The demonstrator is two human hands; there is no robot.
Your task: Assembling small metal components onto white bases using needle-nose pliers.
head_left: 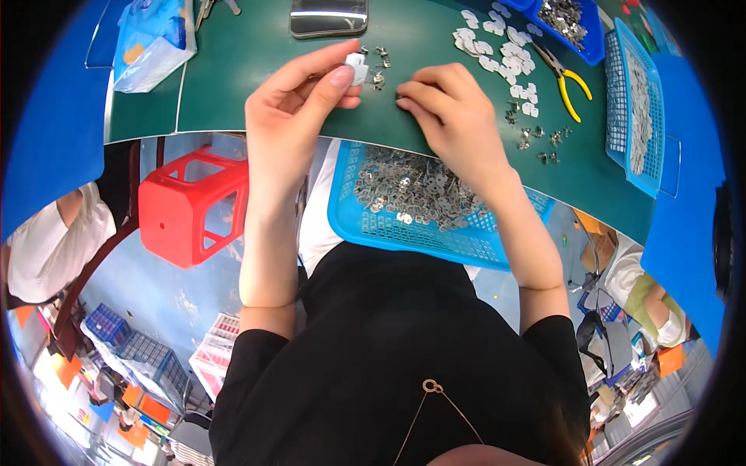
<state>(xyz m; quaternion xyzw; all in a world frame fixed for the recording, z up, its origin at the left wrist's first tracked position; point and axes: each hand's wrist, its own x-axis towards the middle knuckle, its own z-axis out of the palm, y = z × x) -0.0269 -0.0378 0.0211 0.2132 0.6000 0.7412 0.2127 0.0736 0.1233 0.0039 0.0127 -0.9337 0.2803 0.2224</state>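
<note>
Between the thumb and fingers of my left hand [307,93] is a small white plastic piece [358,68], held just above the green table [256,23]. A few small metal clips [379,79] lie on the table beside it. My right hand [454,105] is a little to the right, its thumb and index finger pinched together at the tabletop; whatever is between them is too small or hidden to name. Further right, loose white plastic pieces [514,58] are spread out, with more metal clips [550,158] in front of them.
On my lap rests a blue basket [365,225] of metal parts. Yellow-handled pliers [573,93], a blue bin [593,46] of metal bits and a blue basket [659,116] of white pieces stand right. A phone [329,17] and a plastic-wrapped pack [155,46] lie further back; a red stool [167,210] stands left.
</note>
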